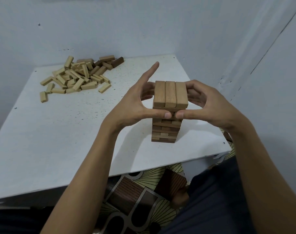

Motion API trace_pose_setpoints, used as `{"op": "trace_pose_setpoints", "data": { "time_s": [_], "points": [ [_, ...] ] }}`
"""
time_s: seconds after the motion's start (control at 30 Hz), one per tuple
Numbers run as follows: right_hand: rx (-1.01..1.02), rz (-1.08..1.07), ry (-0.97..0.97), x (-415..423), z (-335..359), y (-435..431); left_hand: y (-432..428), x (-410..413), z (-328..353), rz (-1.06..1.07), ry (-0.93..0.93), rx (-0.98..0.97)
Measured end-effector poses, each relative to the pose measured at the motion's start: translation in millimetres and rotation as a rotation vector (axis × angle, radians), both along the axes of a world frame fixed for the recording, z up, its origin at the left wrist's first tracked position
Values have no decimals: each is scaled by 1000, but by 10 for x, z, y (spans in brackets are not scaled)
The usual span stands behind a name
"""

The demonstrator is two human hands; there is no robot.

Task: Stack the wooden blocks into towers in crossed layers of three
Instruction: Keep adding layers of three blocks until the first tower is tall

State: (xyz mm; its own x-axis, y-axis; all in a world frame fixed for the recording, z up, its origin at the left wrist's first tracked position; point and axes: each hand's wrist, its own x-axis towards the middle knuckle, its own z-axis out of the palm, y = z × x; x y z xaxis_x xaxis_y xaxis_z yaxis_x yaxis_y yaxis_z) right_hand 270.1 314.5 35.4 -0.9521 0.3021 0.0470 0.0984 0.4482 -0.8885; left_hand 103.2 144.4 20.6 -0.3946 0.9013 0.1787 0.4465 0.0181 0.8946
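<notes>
Left hand point(133, 102), right hand point(209, 105) clasp brown tower point(171, 93).

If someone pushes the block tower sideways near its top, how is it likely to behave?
The tower is tall over a narrow base, so it would probably tip rather than slide. Its layers look loosely stacked and slightly uneven lower down, so single blocks may shift first. The left hand and right hand cup its top, perhaps squaring it.

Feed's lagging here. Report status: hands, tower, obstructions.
Left hand and right hand grip the tower at top, thumbs in front. Top layer holds three blocks. Loose pile far left, nothing blocking.
</notes>
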Motion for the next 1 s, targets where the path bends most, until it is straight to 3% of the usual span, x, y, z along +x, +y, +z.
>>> {"op": "trace_pose_setpoints", "data": {
  "time_s": [1.0],
  "points": [
    [-27,25,-62,-22,-136,-15,-6,-59,-148,-37,8,-44]
  ]
}}
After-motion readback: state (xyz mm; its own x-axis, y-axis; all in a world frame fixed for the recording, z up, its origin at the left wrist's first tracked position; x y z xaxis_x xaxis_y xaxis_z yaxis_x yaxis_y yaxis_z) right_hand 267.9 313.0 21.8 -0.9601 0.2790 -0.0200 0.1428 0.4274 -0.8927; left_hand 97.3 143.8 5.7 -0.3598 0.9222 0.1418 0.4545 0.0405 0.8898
